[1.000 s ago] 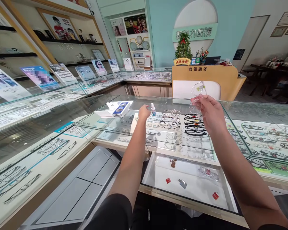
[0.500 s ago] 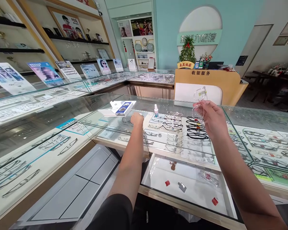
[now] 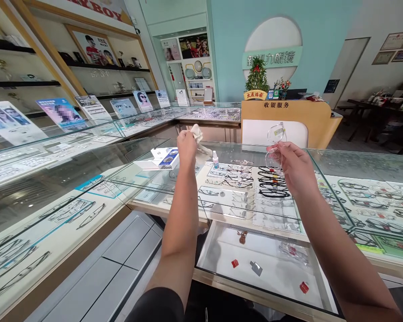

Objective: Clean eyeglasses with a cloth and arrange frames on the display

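My left hand (image 3: 187, 147) is closed on a pale cloth (image 3: 197, 133), whose loose end hangs down to the right over the glass counter. Raised at the right, my right hand (image 3: 296, 166) pinches a pair of clear-framed eyeglasses (image 3: 274, 135) by the middle. The glasses are held upright, with a yellowish sticker on the upper lens and a reddish patch near the fingers. Below the cloth stands a small white bottle (image 3: 215, 159). An opened white and blue box (image 3: 166, 159) lies left of my left hand.
Rows of eyeglasses (image 3: 273, 182) lie inside the glass display counter (image 3: 154, 179). In front of me a drawer (image 3: 218, 288) stands pulled out, with red pieces, a grey tag and a plastic bag in it. A wooden cash desk (image 3: 315, 114) is behind the counter.
My left hand has risen from the counter beside the box, and a cloth now shows in it. My right hand still holds the glasses up. The view has shifted slightly.
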A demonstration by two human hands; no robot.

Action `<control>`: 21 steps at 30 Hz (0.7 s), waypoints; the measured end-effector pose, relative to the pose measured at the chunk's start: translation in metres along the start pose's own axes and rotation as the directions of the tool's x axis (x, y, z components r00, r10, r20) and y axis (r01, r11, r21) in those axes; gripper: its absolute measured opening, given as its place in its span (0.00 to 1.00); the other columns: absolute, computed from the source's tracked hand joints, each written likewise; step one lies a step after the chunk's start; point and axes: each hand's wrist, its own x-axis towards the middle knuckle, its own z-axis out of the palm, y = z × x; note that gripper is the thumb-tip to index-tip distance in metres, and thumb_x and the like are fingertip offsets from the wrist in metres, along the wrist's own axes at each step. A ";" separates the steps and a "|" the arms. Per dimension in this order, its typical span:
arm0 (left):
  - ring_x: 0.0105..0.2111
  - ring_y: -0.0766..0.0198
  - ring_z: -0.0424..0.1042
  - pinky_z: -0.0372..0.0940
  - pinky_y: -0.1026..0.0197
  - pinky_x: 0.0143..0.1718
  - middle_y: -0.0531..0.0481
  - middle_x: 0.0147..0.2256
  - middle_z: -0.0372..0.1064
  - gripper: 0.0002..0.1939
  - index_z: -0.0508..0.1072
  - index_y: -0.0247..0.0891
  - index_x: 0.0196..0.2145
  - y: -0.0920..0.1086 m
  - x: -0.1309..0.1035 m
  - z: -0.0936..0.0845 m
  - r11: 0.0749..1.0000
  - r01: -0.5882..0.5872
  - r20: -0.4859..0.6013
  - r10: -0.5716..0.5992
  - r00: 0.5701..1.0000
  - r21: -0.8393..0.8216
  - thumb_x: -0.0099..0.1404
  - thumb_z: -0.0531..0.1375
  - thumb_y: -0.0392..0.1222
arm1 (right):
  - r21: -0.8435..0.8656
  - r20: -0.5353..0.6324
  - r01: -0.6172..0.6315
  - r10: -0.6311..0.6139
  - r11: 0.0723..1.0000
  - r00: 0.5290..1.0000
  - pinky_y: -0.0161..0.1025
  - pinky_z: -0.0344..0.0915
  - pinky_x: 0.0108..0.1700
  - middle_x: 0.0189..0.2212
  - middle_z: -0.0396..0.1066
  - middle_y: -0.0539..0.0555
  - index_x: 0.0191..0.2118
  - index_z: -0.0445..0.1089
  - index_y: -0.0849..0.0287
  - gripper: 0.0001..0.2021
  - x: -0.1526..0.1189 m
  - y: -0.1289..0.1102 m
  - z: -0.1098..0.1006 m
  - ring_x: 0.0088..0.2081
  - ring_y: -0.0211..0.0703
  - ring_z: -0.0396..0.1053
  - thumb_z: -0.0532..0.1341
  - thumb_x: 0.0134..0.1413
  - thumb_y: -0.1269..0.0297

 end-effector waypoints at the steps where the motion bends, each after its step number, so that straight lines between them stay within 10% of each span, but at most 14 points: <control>1: 0.38 0.58 0.76 0.71 0.59 0.39 0.49 0.36 0.74 0.10 0.73 0.40 0.41 0.013 -0.009 0.004 0.999 0.005 0.045 -0.003 0.999 -0.051 0.72 0.52 0.39 | 0.005 0.000 -0.003 0.003 1.000 1.000 0.43 0.74 0.52 0.41 0.84 0.50 0.34 0.81 0.48 0.13 -0.001 -0.001 0.000 0.44 0.43 0.77 0.75 0.58 0.46; 5: 0.35 0.58 0.76 0.70 0.59 0.35 0.50 0.31 0.71 0.05 0.72 0.40 0.36 0.060 -0.060 0.024 0.874 0.243 0.400 -0.062 0.914 -0.420 0.63 0.57 0.39 | 0.025 -0.003 0.003 -0.003 1.000 1.000 0.43 0.72 0.52 0.40 0.83 0.50 0.34 0.80 0.49 0.13 -0.001 -0.002 0.000 0.42 0.42 0.76 0.75 0.57 0.47; 10: 0.32 0.56 0.77 0.71 0.56 0.35 0.50 0.28 0.71 0.11 0.73 0.39 0.32 0.088 -0.110 0.042 0.729 0.563 0.803 -0.029 0.595 -0.391 0.61 0.65 0.49 | -0.005 0.010 0.039 -0.039 0.999 0.999 0.43 0.72 0.52 0.42 0.84 0.50 0.35 0.80 0.49 0.12 -0.001 -0.006 -0.005 0.44 0.43 0.77 0.73 0.60 0.47; 21: 0.38 0.60 0.80 0.73 0.57 0.46 0.50 0.35 0.77 0.11 0.77 0.38 0.39 0.085 -0.119 0.049 0.610 0.520 0.714 0.112 0.691 -0.598 0.64 0.72 0.44 | 0.091 0.045 -0.034 0.029 0.995 0.999 0.45 0.75 0.51 0.41 0.84 0.51 0.34 0.77 0.49 0.17 0.001 -0.010 -0.004 0.46 0.47 0.79 0.76 0.53 0.42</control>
